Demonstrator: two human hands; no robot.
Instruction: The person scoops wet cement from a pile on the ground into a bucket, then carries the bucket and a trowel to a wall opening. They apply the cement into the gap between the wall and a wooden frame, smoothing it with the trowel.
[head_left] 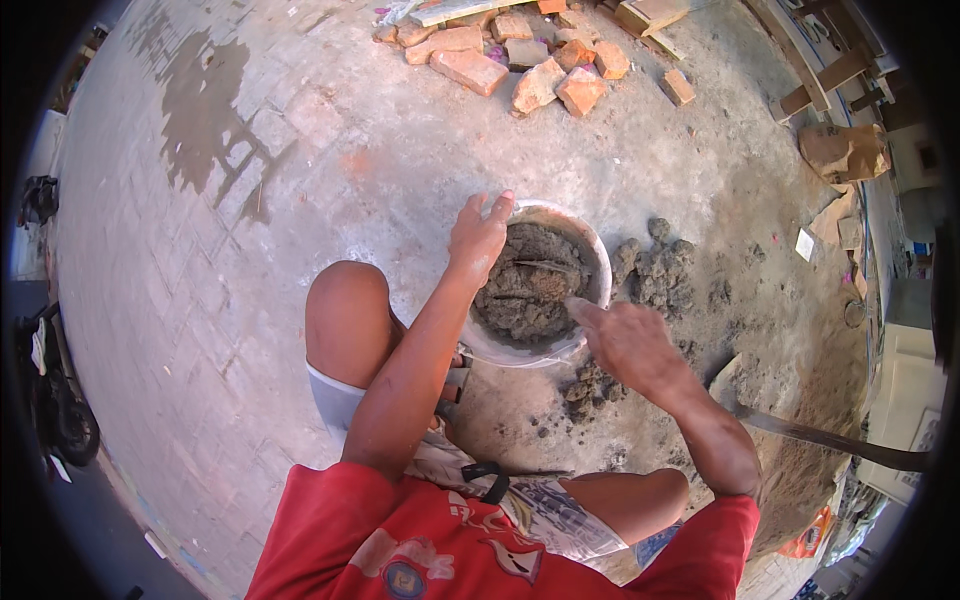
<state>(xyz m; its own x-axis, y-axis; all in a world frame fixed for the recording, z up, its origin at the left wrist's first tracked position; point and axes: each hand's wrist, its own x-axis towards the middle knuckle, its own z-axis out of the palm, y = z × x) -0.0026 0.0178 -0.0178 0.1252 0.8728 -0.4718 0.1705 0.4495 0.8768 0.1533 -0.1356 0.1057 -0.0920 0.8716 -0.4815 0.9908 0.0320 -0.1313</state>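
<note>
A round whitish bucket [603, 262] stands on the ground in front of me, holding wet grey mortar [525, 318]. My left hand [480, 238] grips its left rim, the thumb toward the inside. Over the right rim, my right hand [632, 345] is closed with the index finger pointing into the bucket. It appears to hold a trowel [548, 270], whose mortar-coated blade lies in the mix; the handle is hidden in my fist. Clumps of mortar [665, 275] lie on the ground right of the bucket.
Broken bricks [540, 85] are piled at the far side. A shovel [790, 424] lies right of my right forearm, near loose sand [815, 390]. A torn brown paper sack [843, 152] and wooden pieces [840, 70] are at the far right. A wet patch [203, 100] darkens the paving at far left.
</note>
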